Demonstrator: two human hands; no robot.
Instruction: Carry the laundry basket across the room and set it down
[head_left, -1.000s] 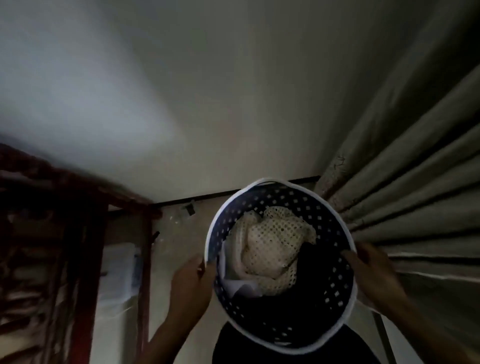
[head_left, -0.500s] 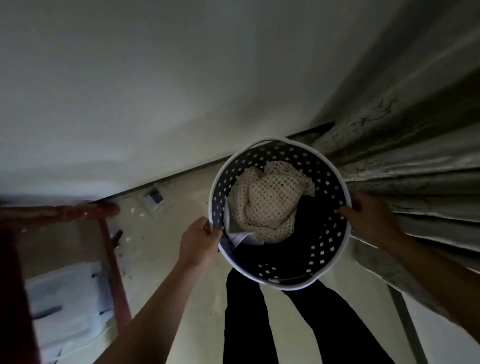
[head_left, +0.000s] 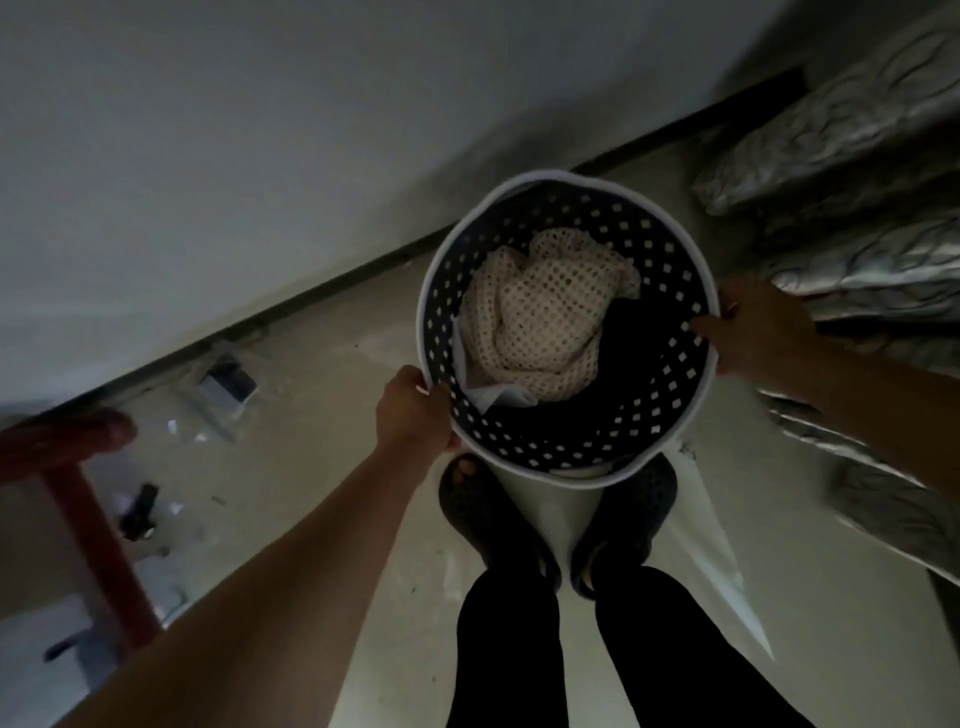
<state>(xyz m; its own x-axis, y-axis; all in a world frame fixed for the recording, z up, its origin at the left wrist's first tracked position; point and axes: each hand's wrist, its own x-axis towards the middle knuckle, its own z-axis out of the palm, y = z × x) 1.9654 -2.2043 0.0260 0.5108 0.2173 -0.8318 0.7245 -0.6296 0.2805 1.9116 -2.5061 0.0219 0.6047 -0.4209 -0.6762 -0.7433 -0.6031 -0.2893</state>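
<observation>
The basket (head_left: 675, 244) hangs low over the floor (head_left: 363, 389), just ahead of the person's shoes (head_left: 493, 519), near the wall (head_left: 260, 156); whether its base touches down I cannot tell. The left hand (head_left: 413, 410) has its grip closed on the near-left rim, and the right hand (head_left: 758, 330) has its grip closed on the right rim, thumb inside. Inside lie a cream knit (head_left: 545, 322) and dark clothes. Letting one side go first would likely tip the basket and spill the load; dropping it close in could catch the toes. The curtain (head_left: 857, 260) crowds the right side and could snag the hand. Clutter (head_left: 228, 384) lies left by the skirting, and a red frame (head_left: 93, 519) stands farther left, well apart.
</observation>
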